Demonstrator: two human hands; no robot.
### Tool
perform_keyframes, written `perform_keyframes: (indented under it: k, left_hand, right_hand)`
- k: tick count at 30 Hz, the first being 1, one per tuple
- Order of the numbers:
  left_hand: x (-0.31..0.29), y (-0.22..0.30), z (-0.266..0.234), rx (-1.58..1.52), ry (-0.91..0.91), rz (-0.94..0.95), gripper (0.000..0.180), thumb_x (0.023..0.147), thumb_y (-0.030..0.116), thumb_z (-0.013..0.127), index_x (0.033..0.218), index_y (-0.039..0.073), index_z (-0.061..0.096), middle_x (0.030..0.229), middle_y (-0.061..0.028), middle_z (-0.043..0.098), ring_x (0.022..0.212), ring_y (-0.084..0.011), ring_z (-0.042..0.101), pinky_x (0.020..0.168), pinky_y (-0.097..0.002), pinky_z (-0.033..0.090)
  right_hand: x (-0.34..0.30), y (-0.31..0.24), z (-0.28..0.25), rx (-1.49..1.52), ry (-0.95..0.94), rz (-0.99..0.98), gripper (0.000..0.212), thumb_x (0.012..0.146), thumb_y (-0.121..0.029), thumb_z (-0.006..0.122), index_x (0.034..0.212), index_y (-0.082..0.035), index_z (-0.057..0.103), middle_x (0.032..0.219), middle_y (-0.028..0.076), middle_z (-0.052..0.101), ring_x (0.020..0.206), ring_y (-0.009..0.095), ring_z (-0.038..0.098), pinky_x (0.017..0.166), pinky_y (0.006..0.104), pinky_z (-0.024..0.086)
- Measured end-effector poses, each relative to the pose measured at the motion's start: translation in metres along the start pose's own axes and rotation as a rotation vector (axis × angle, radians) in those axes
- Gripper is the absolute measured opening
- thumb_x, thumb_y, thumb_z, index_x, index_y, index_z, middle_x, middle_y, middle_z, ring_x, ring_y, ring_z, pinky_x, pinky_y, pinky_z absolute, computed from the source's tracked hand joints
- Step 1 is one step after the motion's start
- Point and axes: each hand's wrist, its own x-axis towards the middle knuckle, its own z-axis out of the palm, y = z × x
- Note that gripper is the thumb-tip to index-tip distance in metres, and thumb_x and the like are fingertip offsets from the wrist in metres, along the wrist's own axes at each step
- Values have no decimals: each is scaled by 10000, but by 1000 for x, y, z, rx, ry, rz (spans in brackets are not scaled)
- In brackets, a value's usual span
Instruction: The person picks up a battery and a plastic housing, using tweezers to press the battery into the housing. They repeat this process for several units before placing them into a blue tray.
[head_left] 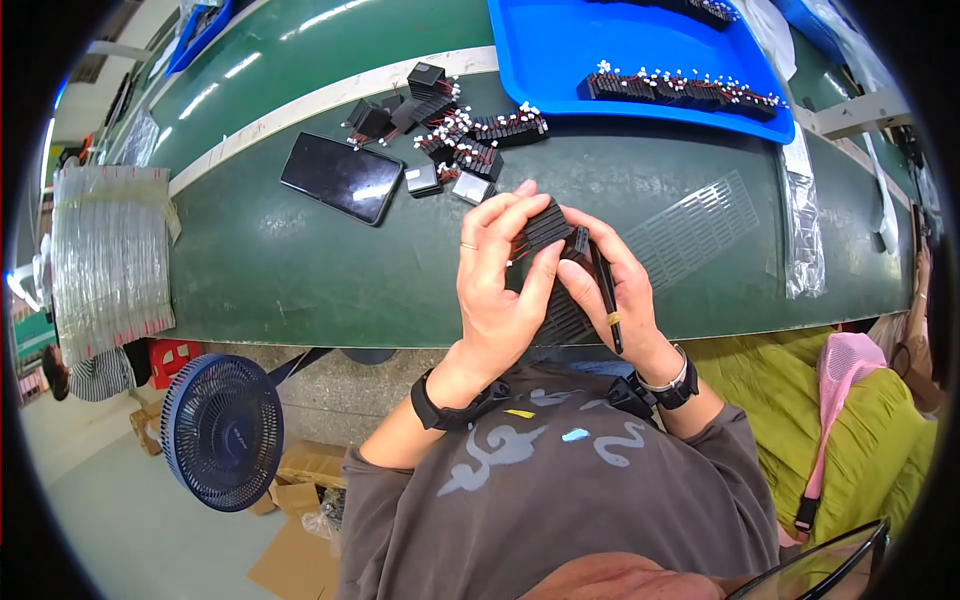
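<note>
My left hand [497,265] is closed round a short stack of thin black blocks [543,228] with red wires trailing from it. My right hand [622,285] holds a slim black pen-like tool [606,287] with a yellowish band near its lower end. Its fingers also press on a smaller black piece [576,243] beside the stack, so the two hands nearly meet. Beyond them on the green table lies a loose heap of similar black blocks [480,157] with red wires and white connectors. Fingers hide part of what both hands hold.
A black phone [342,177] lies left of the heap. At the far right, a blue tray [545,75] holds rows of wired blocks. A clear slotted plastic sheet [690,225] lies right of my hands. Clear plastic trays [110,255] are stacked at left, above a fan [222,432].
</note>
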Motion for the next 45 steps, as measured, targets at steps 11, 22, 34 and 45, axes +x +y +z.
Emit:
perform_keyframes:
  k: [11,22,34,45]
  left_hand:
    - [-9,8,-3,-348,-58,-233,552,870,-50,661,1392,-16,485,1344,-139,538,1271,-237,527,1075,-367,438]
    - [8,10,-34,-186,-265,-302,625,821,-27,723,1402,26,499,1224,-81,579,1148,-159,560,1012,-305,453]
    - [8,-9,-40,-60,-356,-145,466,781,35,777,1228,18,647,1238,-97,619,1257,-247,527,1067,-373,412]
    - [2,-5,-35,-236,-343,-290,365,771,55,792,1122,17,699,1314,-123,612,1366,-287,455,1109,-420,375]
  right_hand:
    - [-1,1,-4,72,24,16,497,980,-104,594,1442,6,446,1269,78,597,1081,101,574,943,251,453]
    - [0,9,2,143,-104,-23,605,955,-64,637,1499,-7,378,1318,101,587,1124,115,570,980,262,439]
    - [0,15,-3,-49,-141,-100,667,939,-52,649,1523,-16,327,1489,155,469,1240,199,563,1030,318,445]
    - [-3,19,-2,-63,-186,-131,731,910,-92,677,1531,-20,299,1535,173,407,1267,286,560,1033,365,466]
